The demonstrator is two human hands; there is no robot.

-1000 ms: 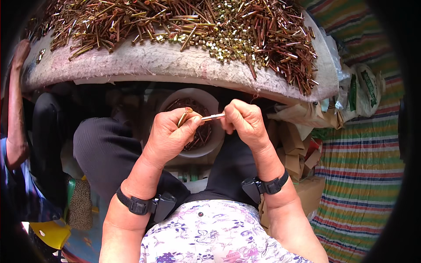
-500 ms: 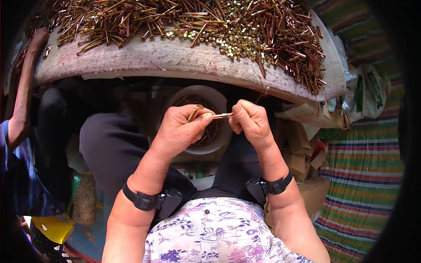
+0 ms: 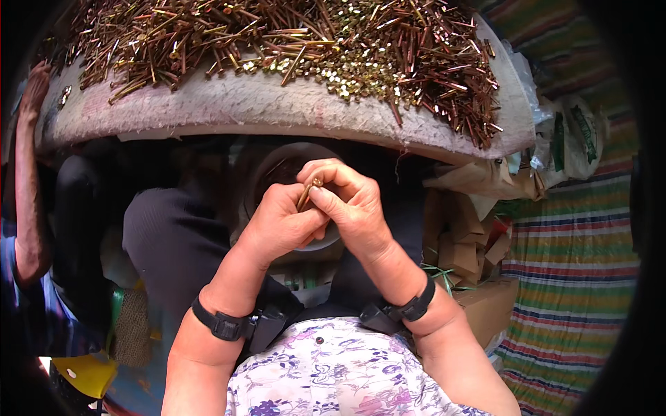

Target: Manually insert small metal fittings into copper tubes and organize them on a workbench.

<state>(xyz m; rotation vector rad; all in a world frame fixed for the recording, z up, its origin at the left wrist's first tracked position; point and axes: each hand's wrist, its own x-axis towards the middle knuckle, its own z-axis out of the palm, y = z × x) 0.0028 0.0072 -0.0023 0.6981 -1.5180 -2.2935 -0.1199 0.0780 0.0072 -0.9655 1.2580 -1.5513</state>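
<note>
My left hand [image 3: 277,220] and my right hand [image 3: 355,208] meet over a round bowl [image 3: 329,240] between my knees. A brassy bolt [image 3: 304,199] sticks up from the closed fingers of my left hand. At its upper end, the thumb and fingers of my right hand pinch around a small bolt head [image 3: 317,182]. Whether this head belongs to the same bolt cannot be made out. My hands hide much of the bowl. Beyond them, a heap of long coppery bolts [image 3: 173,48] and small golden nuts [image 3: 347,83] lies on the cloth-covered table [image 3: 229,104].
Another person's arm [image 3: 31,180] reaches to the table at the far left. Cardboard boxes [image 3: 461,253] stand at my right, beside a striped sheet [image 3: 562,298]. Plastic bags [image 3: 579,139] hang near the table's right end. A yellow object [image 3: 87,374] is at lower left.
My right hand has moved left and come up against my left hand. The thin bolt that stretched between my hands is now hidden. The other person's arm has shifted slightly left.
</note>
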